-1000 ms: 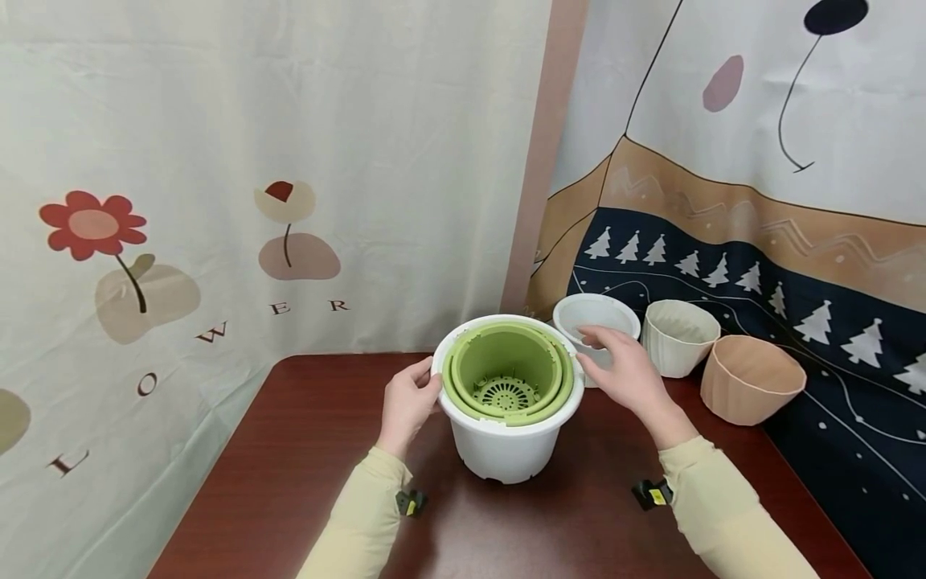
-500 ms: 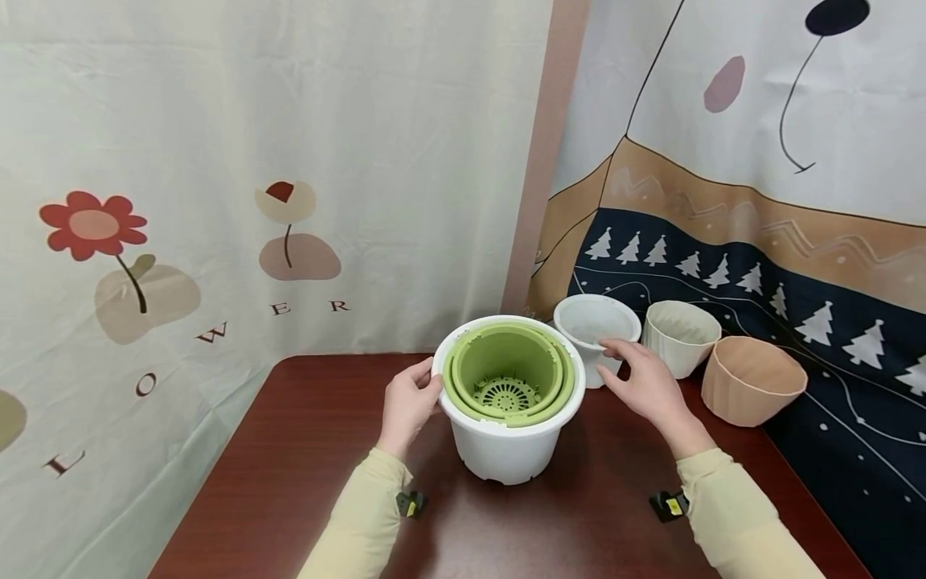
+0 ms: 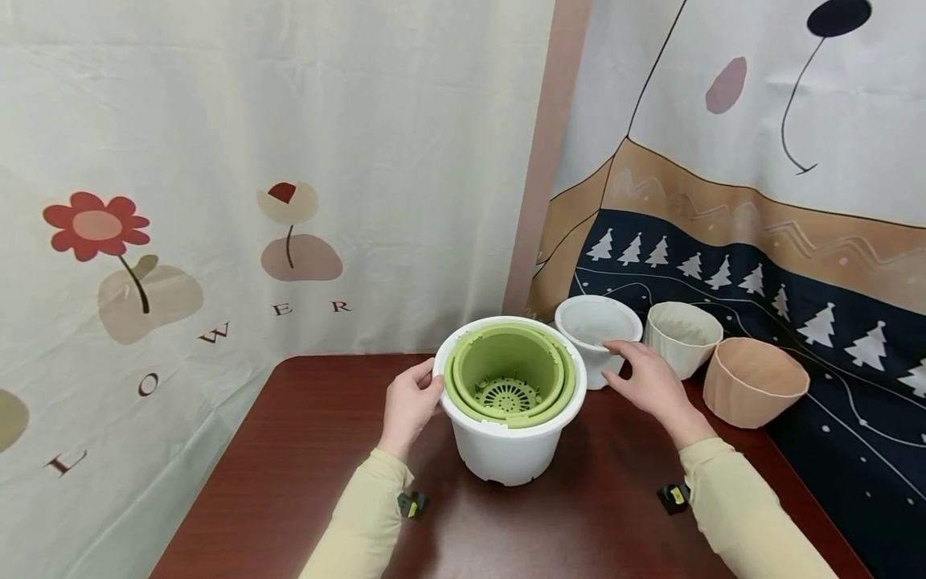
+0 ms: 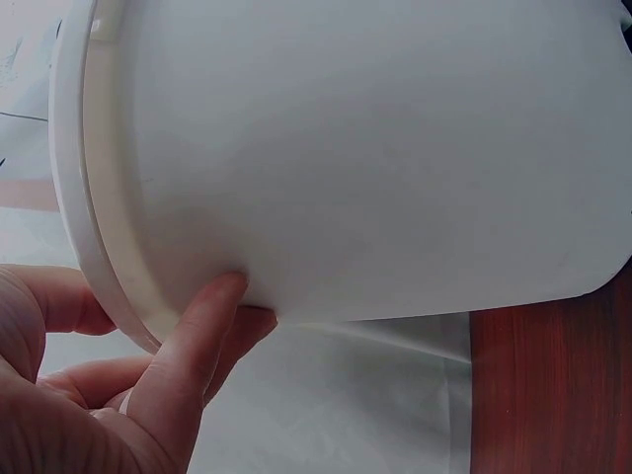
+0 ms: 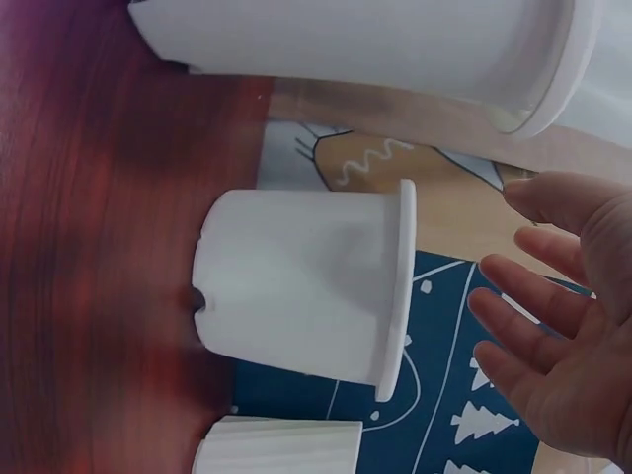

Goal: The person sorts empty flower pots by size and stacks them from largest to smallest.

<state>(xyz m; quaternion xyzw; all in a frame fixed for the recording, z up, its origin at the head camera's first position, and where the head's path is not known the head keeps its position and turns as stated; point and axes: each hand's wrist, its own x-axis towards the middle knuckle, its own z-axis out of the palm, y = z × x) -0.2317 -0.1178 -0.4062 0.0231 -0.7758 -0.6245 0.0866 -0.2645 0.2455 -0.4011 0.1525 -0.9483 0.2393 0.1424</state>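
Note:
A large white flowerpot [image 3: 506, 454] stands upright on the table, with green flowerpots [image 3: 499, 358] nested one inside the other in its mouth. The inner green pot has a slotted bottom. My left hand [image 3: 407, 408] grips the large pot's rim at its left side; in the left wrist view the fingers [image 4: 188, 355] bend around the rim and touch the outer wall. My right hand [image 3: 651, 384] hovers in front of a smaller white flowerpot [image 3: 595, 366], fingers loosely spread and holding nothing. The right wrist view shows a gap between that hand and the small pot.
A ribbed white pot [image 3: 669, 354] and a peach-coloured pot [image 3: 745, 394] stand in a row at the table's right back edge. Printed curtains [image 3: 405, 201] hang behind the dark red wooden table [image 3: 304, 458].
My right hand has moved right, away from the large pot's rim and in front of the smaller white pot. The left hand keeps its hold, and the pots stay in place.

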